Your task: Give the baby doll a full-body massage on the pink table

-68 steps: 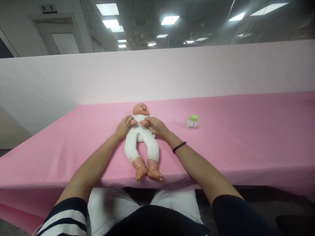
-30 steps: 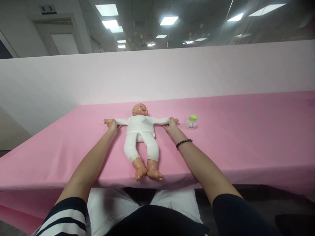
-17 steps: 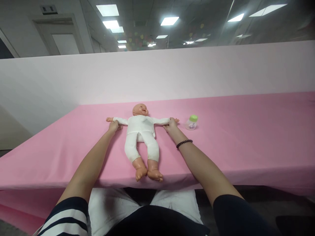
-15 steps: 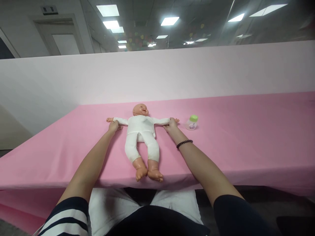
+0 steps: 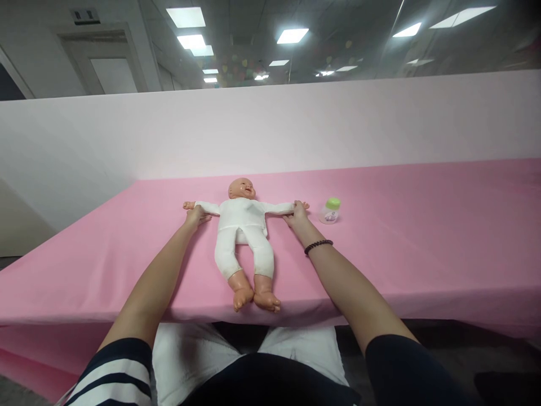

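Observation:
A baby doll point(image 5: 242, 217) with a white cloth body lies on its back on the pink-covered table, its arms stretched out sideways and its feet at the front edge. At the left, my left hand point(image 5: 196, 217) is closed on the doll's arm near the wrist. My right hand point(image 5: 298, 215) grips the other arm close to the doll's hand, thumb on top. Both doll hands stick out past my fingers. Just right of my right hand stands a small clear bottle point(image 5: 329, 213) with a green cap.
The pink cloth point(image 5: 414, 237) covers the table and hangs over its front edge. A white low wall point(image 5: 296, 129) runs along the back, with glass point(image 5: 359, 51) above it. A door point(image 5: 101, 65) shows at the far left.
My right hand has slid very slightly right along the doll's arm, toward its hand. My left hand, the doll and the bottle look unmoved.

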### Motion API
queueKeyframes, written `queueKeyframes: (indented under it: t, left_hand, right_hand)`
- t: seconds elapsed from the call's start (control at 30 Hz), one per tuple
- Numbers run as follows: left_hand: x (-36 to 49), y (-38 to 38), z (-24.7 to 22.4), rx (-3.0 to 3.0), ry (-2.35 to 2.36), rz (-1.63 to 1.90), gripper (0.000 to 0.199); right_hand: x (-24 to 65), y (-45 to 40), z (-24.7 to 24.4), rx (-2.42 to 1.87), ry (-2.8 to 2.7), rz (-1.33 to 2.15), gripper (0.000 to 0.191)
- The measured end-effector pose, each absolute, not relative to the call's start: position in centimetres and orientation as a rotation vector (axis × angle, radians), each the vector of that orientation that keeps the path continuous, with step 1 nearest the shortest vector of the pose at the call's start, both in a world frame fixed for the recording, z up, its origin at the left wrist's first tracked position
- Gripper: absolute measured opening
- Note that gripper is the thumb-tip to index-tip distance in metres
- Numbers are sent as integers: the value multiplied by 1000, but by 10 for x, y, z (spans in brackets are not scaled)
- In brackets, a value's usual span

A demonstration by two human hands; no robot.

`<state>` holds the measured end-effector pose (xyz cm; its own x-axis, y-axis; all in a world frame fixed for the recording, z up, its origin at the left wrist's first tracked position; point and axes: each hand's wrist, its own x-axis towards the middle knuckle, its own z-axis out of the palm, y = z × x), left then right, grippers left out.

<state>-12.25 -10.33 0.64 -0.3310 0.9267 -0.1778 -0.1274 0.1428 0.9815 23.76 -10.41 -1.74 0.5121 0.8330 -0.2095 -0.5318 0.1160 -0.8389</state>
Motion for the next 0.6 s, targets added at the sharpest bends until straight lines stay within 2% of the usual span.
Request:
queueKeyframes:
  t: [0.17, 0.4, 0.6]
  left_hand:
    - [-122, -96, 1, 722, 1345, 1517, 13]
    - [-130, -88, -2, 657, 1328, 1733, 3]
    - [-134, -89, 2, 614, 1342, 1834, 10]
  right_hand:
    - [241, -106, -10, -1103, -233, 1127, 12]
    - [244, -112, -5, -984, -155, 1046, 25]
    - [242, -115, -2, -985, -104, 1034, 36]
